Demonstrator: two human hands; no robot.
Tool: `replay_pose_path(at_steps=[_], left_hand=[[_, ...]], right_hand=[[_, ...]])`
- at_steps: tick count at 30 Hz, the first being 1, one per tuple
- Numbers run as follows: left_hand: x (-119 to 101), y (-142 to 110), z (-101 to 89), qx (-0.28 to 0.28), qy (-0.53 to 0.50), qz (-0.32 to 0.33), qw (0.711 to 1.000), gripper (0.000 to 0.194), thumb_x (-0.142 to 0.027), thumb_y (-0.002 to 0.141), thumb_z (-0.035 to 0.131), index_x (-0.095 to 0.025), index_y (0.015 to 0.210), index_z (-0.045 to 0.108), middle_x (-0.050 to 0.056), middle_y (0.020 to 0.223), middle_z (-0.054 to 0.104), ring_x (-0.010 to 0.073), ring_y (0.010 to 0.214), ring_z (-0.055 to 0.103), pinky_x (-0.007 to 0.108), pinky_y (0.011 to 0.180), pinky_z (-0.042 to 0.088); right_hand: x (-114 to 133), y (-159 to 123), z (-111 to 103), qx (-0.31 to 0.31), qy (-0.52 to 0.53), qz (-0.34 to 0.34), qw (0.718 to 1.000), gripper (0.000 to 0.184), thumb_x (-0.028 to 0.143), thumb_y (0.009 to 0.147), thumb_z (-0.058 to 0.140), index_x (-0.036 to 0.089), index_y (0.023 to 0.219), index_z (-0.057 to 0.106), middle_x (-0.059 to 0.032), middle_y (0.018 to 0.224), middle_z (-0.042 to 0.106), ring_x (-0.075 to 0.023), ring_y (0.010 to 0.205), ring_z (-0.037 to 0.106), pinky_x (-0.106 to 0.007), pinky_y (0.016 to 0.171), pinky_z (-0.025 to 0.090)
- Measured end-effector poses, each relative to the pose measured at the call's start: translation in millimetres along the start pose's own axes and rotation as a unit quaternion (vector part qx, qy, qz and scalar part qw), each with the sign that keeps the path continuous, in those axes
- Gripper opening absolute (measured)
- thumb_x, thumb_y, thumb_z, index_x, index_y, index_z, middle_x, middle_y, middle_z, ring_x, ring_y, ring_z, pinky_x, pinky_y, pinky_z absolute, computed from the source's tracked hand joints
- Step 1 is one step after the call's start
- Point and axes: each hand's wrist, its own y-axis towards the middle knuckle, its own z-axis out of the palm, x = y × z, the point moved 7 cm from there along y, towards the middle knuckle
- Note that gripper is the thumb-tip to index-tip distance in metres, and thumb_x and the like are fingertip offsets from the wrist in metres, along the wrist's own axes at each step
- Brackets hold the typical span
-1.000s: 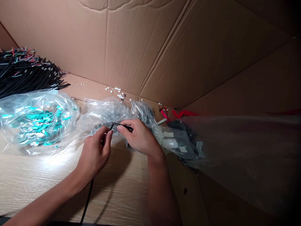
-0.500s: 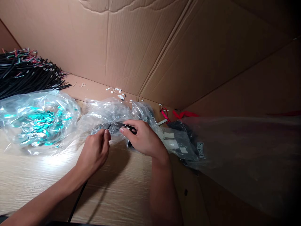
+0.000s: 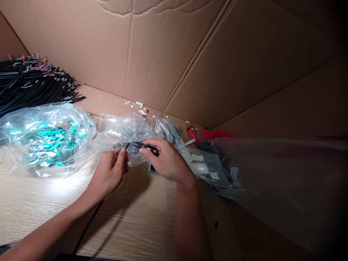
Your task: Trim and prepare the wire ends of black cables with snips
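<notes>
My left hand (image 3: 112, 170) is closed in a pinch on a black cable (image 3: 88, 225), its short end poking up past the fingertips. From under the wrist, the cable runs down to the bottom edge. Small black snips (image 3: 148, 146) sit in my closed right hand (image 3: 165, 159), their blades pointing left close to the cable end. Whether the blades touch it, I cannot tell. Behind both hands lies a clear plastic bag (image 3: 123, 127) of small metallic pieces.
At left, a clear bag (image 3: 20, 159) holds shiny teal-and-silver pieces, with a pile of black cables (image 3: 35, 85) behind it. White bits (image 3: 143, 112) lie along the cardboard wall (image 3: 103, 47). Further right are a bag with white labels (image 3: 201, 168) and red straps (image 3: 217, 133).
The view has shifted slightly. The snips' blades now look closer together, and the thin strand seen at the cable end no longer shows. Both hands keep their holds.
</notes>
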Motion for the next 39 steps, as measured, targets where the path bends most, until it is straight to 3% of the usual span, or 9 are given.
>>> replay_pose_path(at_steps=[10,20,25,32,35,39], left_hand=[[-7.8,-3.7,5.5,0.015,-0.083,-0.010,0.996,0.038,-0.047,0.106,0.048,-0.020,0.079,0.052,-0.007,0.051,0.042,0.0063,0.042,0.029,0.016,0.039,0.024],[-10.6,-7.6,11.5,0.005,-0.128,0.031,0.991,0.045,-0.059,0.102,0.055,-0.020,0.080,0.054,-0.007,0.052,0.045,0.0066,0.041,0.035,0.016,0.038,0.028],[-9.9,-7.0,14.0,-0.007,-0.133,0.045,0.990,0.047,-0.062,0.100,0.058,-0.020,0.079,0.053,-0.007,0.052,0.045,0.0066,0.042,0.035,0.016,0.038,0.027],[-6.3,-5.0,15.7,-0.005,-0.145,0.027,0.989,0.044,-0.058,0.101,0.057,-0.020,0.079,0.054,-0.007,0.051,0.043,0.0066,0.042,0.033,0.017,0.039,0.026],[-6.0,-3.2,14.3,-0.009,-0.132,0.027,0.991,0.043,-0.056,0.102,0.054,-0.020,0.079,0.054,-0.007,0.051,0.042,0.0071,0.041,0.032,0.018,0.039,0.025],[-8.5,-2.1,9.7,-0.030,-0.042,0.067,0.996,0.041,-0.050,0.105,0.051,-0.020,0.078,0.055,-0.006,0.051,0.043,0.0079,0.043,0.035,0.019,0.041,0.026]], right_hand=[[-2.1,3.4,6.6,-0.005,0.013,0.004,1.000,0.027,0.038,0.103,0.059,0.019,0.087,0.070,0.0030,0.075,0.058,-0.0124,0.067,0.045,-0.029,0.061,0.033],[-8.3,7.3,9.8,0.007,0.073,0.018,0.997,0.025,0.038,0.101,0.062,0.019,0.094,0.076,-0.0035,0.097,0.077,-0.0197,0.092,0.068,-0.030,0.081,0.049],[-11.3,11.3,10.9,0.002,0.075,0.034,0.997,0.023,0.035,0.098,0.063,0.018,0.091,0.076,-0.0065,0.102,0.078,-0.0205,0.097,0.069,-0.031,0.086,0.050],[-9.3,10.8,7.8,0.005,0.065,0.016,0.998,0.030,0.037,0.101,0.057,0.016,0.086,0.073,-0.0034,0.087,0.072,-0.0183,0.085,0.063,-0.029,0.076,0.048],[-10.1,8.2,0.8,-0.019,0.063,0.015,0.998,0.030,0.038,0.101,0.057,0.017,0.089,0.074,-0.0033,0.087,0.071,-0.0188,0.085,0.062,-0.030,0.076,0.047],[-8.8,3.7,-3.4,-0.020,0.021,0.022,0.999,0.028,0.039,0.101,0.058,0.019,0.089,0.074,-0.0033,0.088,0.072,-0.0187,0.083,0.060,-0.030,0.073,0.045]])
